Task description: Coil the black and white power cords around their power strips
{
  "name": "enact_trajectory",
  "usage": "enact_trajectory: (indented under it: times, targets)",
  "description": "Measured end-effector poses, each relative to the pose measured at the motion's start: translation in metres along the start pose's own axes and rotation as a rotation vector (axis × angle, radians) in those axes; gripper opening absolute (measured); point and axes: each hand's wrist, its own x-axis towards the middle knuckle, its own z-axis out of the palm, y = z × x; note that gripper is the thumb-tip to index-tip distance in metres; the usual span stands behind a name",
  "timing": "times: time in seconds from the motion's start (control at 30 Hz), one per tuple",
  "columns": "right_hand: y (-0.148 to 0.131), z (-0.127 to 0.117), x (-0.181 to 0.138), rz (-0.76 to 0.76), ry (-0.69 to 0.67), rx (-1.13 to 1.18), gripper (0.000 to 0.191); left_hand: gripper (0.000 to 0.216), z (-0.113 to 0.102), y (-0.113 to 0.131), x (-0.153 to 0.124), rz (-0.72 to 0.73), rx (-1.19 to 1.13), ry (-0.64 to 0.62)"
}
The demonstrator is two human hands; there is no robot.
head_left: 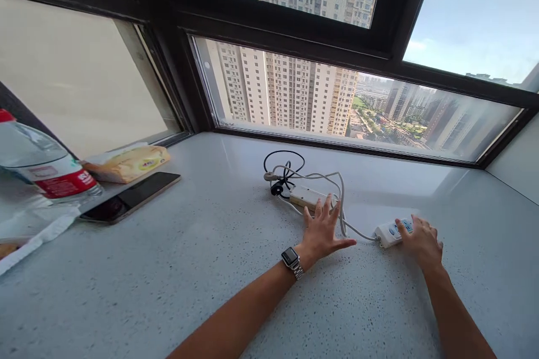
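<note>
My left hand (pixel 322 231), with a watch (pixel 291 261) on its wrist, has its fingers spread. Its fingertips reach the near side of a long white block (pixel 305 196), perhaps a power strip, and lie beside a looped white cable (pixel 342 202). To the right, my right hand (pixel 424 242) is curled over the right end of a white power strip (pixel 387 234) with blue markings, hiding part of it. That strip's cable runs left into the loops. A pale plug (pixel 273 176) and a black plug (pixel 277 188) with a thin black cable (pixel 284 151) lie behind the block.
Everything rests on a speckled white sill (pixel 202 269) below dark-framed windows (pixel 286 39). On the left are a phone (pixel 132 196), a yellow soft pack (pixel 135 162), a red-labelled bottle (pixel 50 165) and a crumpled white bag (pixel 46 235). A wall (pixel 516 146) bounds the right side.
</note>
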Motion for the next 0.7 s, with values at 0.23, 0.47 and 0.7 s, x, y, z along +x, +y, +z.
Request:
enact_trajectory:
  times: [0.23, 0.47, 0.7]
  targets:
    - [-0.026, 0.021, -0.018, -0.011, 0.044, 0.449, 0.094, 0.096, 0.006, -0.002, 0.001, 0.033, 0.009, 0.118]
    - [-0.028, 0.036, -0.031, 0.028, -0.118, 0.561, 0.093, 0.097, 0.011, -0.013, 0.003, 0.024, 0.089, 0.213]
    - [-0.109, 0.075, 0.032, 0.142, -0.119, 0.875, 0.078, 0.092, 0.012, -0.015, 0.003, 0.061, 0.075, 0.242]
